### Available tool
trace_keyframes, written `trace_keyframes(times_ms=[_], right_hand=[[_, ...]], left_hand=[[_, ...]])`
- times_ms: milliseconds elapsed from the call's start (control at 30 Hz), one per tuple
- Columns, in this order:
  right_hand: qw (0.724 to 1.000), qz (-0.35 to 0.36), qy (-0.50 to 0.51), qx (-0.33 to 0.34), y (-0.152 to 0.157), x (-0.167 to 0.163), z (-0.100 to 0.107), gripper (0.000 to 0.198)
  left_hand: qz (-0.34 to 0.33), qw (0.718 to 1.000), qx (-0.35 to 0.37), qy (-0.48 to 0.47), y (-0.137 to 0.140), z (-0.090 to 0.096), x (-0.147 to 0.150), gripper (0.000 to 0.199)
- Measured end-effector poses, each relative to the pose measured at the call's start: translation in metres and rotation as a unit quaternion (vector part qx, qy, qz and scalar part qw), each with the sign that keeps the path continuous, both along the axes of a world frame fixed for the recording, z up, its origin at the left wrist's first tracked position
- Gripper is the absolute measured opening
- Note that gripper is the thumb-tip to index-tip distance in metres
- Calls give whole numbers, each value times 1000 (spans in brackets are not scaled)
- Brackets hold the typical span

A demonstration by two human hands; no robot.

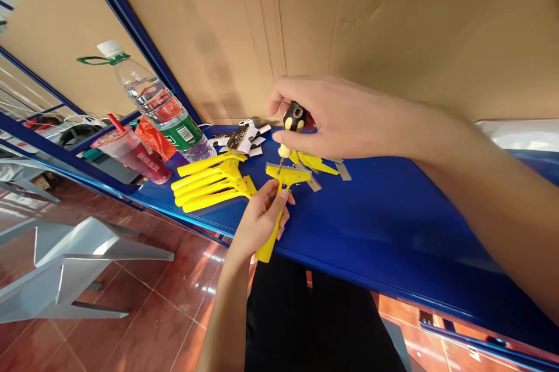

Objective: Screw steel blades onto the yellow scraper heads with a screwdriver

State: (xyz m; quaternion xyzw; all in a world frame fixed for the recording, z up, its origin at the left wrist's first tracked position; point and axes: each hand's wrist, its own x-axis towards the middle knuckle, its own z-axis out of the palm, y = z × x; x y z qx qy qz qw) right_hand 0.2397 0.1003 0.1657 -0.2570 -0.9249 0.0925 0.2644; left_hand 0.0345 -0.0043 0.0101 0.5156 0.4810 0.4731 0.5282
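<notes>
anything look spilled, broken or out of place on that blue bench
No spill or obvious breakage shows. Loose strips lie at odd angles right of the yellow scraper, a bit untidy. The bottle and cup lean in the picture, but the blue post slants too, so that's probably camera angle.

Scrapers (229, 172) on table (371, 215) — bottle (184, 134) behind them, cup (146, 161) left of bottle
</notes>
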Motion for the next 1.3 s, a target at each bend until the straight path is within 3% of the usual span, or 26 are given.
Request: trace_keyframes(times_ms=[167,300,400,567,700,900,1067,1167,1300], right_hand=[[1000,5,-7,-24,-2,-1,0,27],[1000,8,-7,-11,-4,-2,2,15],[999,29,-16,2,-5,-1,3,18],[1000,5,-2,-7,-3,0,2,10],[1000,6,20,-17,-1,0,-1,16],[999,14,-14,32,2,0,-4,25],[998,41,-18,50,0,-3,-2,4],[997,57,-14,48,-1,-4,-1,22],[999,-11,-26,23,-1,-3,-1,29]], left_hand=[[-3,1000,-2,2,1,-2,0,47],[-5,1000,4,6,1,-5,-2,45],[-6,1000,5,8,1,-7,-3,43],[-7,1000,3,9,0,-6,-2,44],[-2,1000,5,3,0,-4,-1,46],[-12,1000,10,13,1,-5,-2,45],[-13,1000,7,17,1,-3,-1,44],[-10,1000,11,15,0,-3,0,45],[-11,1000,12,18,1,-5,-1,43]])
